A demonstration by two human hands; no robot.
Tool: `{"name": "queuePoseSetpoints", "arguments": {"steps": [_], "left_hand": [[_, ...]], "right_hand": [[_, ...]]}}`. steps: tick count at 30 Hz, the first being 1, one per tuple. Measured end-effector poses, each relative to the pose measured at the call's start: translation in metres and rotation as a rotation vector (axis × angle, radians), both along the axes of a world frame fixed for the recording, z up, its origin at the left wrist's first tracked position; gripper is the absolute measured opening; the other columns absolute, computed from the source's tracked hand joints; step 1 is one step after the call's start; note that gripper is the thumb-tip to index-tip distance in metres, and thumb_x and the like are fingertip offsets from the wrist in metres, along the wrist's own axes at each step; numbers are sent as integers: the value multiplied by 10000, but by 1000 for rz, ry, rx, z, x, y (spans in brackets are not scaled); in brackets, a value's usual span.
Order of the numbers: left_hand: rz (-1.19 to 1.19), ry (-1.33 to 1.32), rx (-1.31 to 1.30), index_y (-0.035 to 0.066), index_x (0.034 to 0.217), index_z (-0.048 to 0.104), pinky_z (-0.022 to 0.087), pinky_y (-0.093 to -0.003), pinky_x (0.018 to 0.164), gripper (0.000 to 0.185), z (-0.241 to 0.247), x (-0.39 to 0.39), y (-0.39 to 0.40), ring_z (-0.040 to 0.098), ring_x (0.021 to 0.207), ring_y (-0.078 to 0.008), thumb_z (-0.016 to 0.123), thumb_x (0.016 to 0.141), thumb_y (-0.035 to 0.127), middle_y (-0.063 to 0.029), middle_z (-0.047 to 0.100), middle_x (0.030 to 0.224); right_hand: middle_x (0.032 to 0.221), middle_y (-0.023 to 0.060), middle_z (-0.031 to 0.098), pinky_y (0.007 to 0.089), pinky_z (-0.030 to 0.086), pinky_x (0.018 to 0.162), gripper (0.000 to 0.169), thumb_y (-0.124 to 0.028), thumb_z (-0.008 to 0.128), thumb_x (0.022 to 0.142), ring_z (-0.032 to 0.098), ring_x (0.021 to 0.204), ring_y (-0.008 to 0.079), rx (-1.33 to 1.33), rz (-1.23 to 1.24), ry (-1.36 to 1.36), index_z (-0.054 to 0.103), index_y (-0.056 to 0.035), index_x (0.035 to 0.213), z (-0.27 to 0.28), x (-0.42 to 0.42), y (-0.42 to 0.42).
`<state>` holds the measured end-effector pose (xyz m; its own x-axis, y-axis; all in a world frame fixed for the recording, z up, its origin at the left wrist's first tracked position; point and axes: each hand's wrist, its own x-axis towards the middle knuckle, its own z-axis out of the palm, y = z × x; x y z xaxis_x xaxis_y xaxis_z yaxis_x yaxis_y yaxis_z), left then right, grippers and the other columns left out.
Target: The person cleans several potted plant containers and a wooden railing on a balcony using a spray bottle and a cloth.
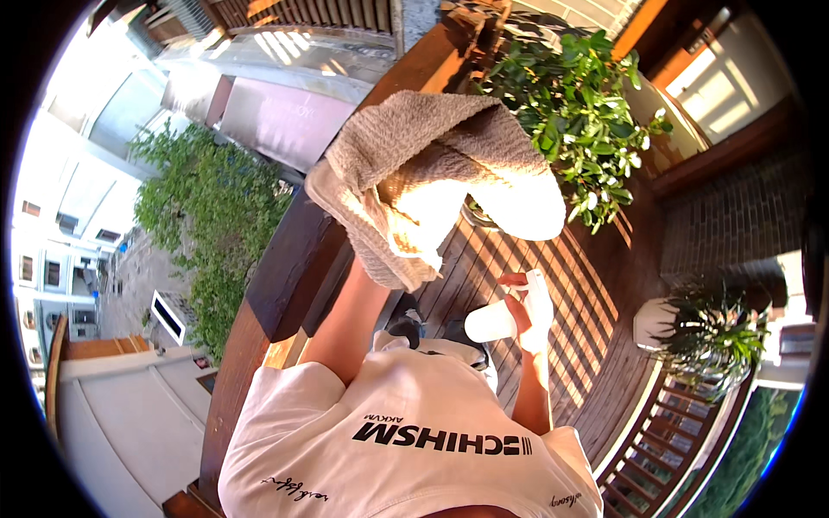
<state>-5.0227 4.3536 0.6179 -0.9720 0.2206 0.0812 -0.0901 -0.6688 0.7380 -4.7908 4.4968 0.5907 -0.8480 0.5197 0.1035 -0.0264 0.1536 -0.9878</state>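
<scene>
A brown terry towel (414,149) is held up in front of me, folded and bunched, its lower part lit brightly by the sun. My left forearm (353,311) reaches up under it, and the cloth hides my left hand. On the right, my right hand (537,320) is closed around a white spray bottle (489,322), which lies tilted nearly sideways, with its white head near my fingers. The bottle is below the towel and apart from it.
A wooden railing (285,278) curves along the left, with a courtyard and shrubs (214,226) beyond. A leafy plant (583,116) stands at upper right. Striped shadows cross the plank floor (557,285). A spiky plant (712,330) in a white pot (653,324) stands near a slatted railing (654,440).
</scene>
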Motion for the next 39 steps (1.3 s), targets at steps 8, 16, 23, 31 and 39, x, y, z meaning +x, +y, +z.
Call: {"name": "queuePoseSetpoints", "arguments": {"steps": [8, 16, 23, 31, 39], "left_hand": [[-740, -42, 27, 2, 1226, 512, 528, -374, 858, 360, -52, 168, 149, 636, 949, -249, 501, 938, 217, -142, 643, 1084], [-1354, -229, 141, -15, 1232, 504, 524, -348, 855, 369, -87, 318, 253, 634, 942, -233, 551, 903, 145, -138, 644, 1078], [-1899, 168, 226, -31, 1222, 521, 517, -318, 859, 427, -35, 379, 326, 637, 950, -229, 637, 825, 75, -137, 648, 1082], [-2047, -173, 56, 51, 1241, 558, 435, -383, 994, 476, 4, 549, 422, 558, 1143, -209, 630, 915, 391, -92, 599, 1229], [-1856, 417, -265, 21, 1038, 615, 464, -287, 825, 262, -20, 668, 502, 579, 954, -117, 641, 827, 174, -22, 630, 1008]], "right_hand": [[1094, 170, 587, 366, 439, 889, 376, -6, 576, 666, 556, 964, 251, -161, -247, 507, 571, 49, 1038, 16, 144, 57], [865, 111, 606, 305, 484, 718, 247, -96, 567, 639, 564, 798, 203, -522, -724, 885, 566, 24, 854, 33, 295, 104], [862, 149, 638, 289, 455, 707, 527, -163, 647, 571, 581, 801, 214, -145, -819, 667, 607, 123, 1012, 15, 544, 153], [985, 120, 623, 298, 468, 779, 548, -134, 569, 572, 597, 885, 231, -109, -1041, 843, 570, 19, 1098, 52, 682, 153], [1325, 133, 554, 359, 330, 1063, 711, -69, 648, 596, 484, 1248, 243, -91, -1192, 247, 543, -3, 1296, 66, 752, 160]]}}
